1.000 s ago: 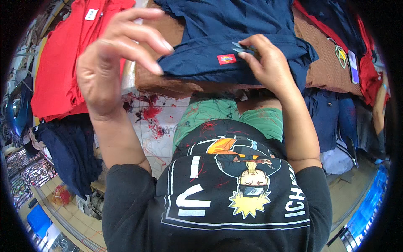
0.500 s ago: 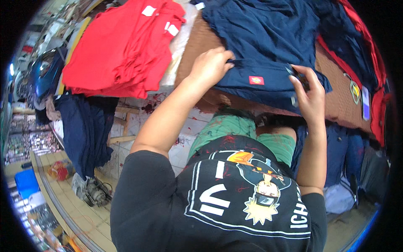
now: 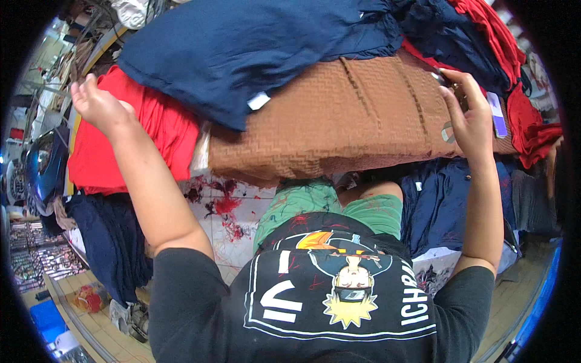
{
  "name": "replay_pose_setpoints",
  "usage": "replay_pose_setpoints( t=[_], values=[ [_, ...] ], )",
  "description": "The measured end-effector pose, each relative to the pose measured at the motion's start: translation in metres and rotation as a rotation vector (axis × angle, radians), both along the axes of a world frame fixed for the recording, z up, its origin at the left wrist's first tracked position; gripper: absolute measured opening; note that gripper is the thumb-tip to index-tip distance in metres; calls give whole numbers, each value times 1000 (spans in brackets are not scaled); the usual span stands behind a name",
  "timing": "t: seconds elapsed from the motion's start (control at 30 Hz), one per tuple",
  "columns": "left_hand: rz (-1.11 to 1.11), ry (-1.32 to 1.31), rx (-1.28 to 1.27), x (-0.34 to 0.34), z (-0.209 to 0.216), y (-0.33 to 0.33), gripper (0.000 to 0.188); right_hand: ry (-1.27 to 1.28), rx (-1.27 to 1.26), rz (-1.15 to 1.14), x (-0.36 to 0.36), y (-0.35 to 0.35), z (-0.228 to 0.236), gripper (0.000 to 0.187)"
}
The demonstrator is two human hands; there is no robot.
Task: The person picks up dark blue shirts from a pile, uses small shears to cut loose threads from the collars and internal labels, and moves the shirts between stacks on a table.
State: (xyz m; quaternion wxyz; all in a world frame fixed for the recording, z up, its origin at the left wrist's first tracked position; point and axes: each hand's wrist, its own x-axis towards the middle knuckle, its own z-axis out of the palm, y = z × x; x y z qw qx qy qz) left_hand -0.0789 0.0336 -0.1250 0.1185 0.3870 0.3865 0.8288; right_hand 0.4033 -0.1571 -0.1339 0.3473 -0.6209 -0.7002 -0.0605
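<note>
My left hand (image 3: 101,107) is raised over the left end of the stack of red garments (image 3: 160,124), its fingers spread and nothing in them. Beyond it a navy garment (image 3: 242,54) stretches across the far side of the table, its left part draped over the red stack and a white label (image 3: 258,100) at its near edge. On the right, my right hand (image 3: 472,118) curls around small thread snips (image 3: 448,132). Much of the tool is hidden by the fingers; metal shows at both ends. This hand is above the brown textured cloth, apart from the navy garment.
A brown cloth (image 3: 315,127) covers the table. A phone-like purple-and-white object (image 3: 497,115) lies right of my right hand, near red and navy garments (image 3: 496,42). Navy cloth (image 3: 109,242) hangs at the left. Thread scraps (image 3: 227,206) litter the floor.
The navy garment has gone from in front of me to the far left, over the red stack. My left hand has let go of it and swung left. The right hand still holds the snips.
</note>
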Motion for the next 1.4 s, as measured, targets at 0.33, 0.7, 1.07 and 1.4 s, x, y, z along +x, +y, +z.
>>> replay_pose_setpoints(
  t=[0.33, 0.7, 1.07, 1.4],
  values=[
    [-350, 1150, -279, 151, -153, -37, 39, 175, -85, 19, 39, 128, -116, 19],
    [-283, 1110, -520, 151, -182, -32, 37, 284, -56, -243, -27, 277, -134, 41],
    [-454, 814, -467, 65, -96, -69, 15, 786, -273, 99, -17, 102, -16, 22],
    [-602, 1378, -554, 88, -96, -114, 15, 831, -420, -16, -25, 11, -117, 15]
  ],
)
